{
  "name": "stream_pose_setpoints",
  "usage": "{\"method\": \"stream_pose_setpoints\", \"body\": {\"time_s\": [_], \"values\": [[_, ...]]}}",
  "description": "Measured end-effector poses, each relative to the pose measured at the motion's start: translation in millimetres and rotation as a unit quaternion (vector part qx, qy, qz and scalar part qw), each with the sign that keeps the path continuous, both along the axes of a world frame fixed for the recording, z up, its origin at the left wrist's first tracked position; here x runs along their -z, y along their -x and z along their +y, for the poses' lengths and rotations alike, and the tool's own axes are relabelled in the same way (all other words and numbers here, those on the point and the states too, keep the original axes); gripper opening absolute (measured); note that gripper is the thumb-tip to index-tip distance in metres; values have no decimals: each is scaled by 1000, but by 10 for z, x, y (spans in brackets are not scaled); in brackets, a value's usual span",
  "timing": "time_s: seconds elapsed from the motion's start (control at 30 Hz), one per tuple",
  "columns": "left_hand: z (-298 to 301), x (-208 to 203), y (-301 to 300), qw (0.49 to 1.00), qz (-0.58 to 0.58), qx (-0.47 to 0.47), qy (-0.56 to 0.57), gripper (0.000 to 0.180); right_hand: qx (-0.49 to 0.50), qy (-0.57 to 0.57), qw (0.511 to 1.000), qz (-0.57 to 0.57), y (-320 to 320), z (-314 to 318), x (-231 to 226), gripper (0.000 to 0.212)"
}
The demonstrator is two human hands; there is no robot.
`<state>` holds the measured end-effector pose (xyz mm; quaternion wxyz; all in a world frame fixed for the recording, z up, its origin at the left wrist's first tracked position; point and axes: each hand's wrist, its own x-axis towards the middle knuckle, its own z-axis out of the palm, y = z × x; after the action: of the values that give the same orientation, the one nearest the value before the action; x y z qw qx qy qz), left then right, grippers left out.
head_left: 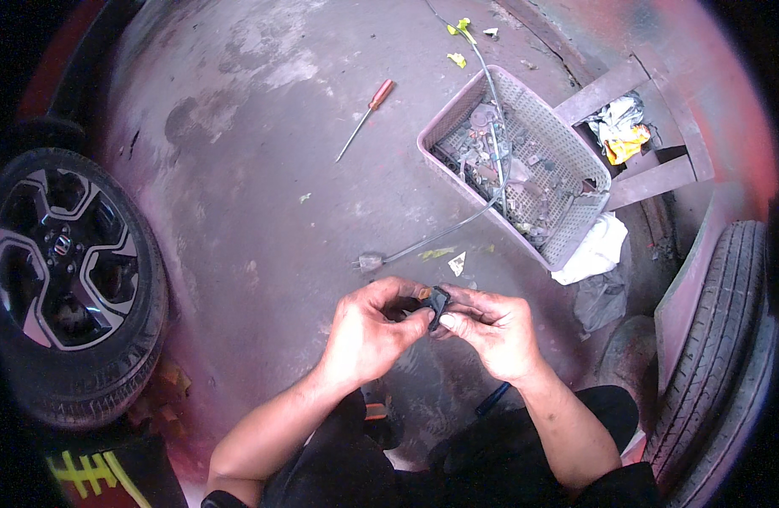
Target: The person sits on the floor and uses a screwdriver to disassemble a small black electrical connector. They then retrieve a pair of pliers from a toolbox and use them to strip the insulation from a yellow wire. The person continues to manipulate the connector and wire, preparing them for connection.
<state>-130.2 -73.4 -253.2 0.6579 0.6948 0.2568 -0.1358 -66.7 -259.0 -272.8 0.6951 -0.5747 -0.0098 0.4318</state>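
Near the frame's lower middle, the left hand and right hand both pinch a small black plastic clip — held between them, roughly upright, fingertips meeting.

Both forearms came in bare, no sleeves or gloves on the left hand or right hand. Dark trousers covered the legs; a black wristband sat at the left elbow's edge.

Dim reddish cast, soft shadows, sharp centre; fisheye bends edges, black vignette at corners.
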Motion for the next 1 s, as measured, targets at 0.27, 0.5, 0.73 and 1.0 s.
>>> {"method": "stream_pose_setpoints", "body": {"time_s": [0.27, 0.5, 0.73, 1.0], "values": [[12, 19, 15, 997, 10, 1, 82, 22, -9, 43, 999, -13, 14, 9, -55, 29], [-29, 75, 30, 994, 25, -5, 109, 18, -8, 88, 994, -71, 35, 14, -64, 27], [-119, 234, 70, 987, -11, -50, 150, 19, -1, 82, 994, -66, 65, 102, -148, 35], [135, 130, 363, 981, 0, -153, 122, 20, -82, 51, 933, -346, 249, 473, -69, 46]]}}
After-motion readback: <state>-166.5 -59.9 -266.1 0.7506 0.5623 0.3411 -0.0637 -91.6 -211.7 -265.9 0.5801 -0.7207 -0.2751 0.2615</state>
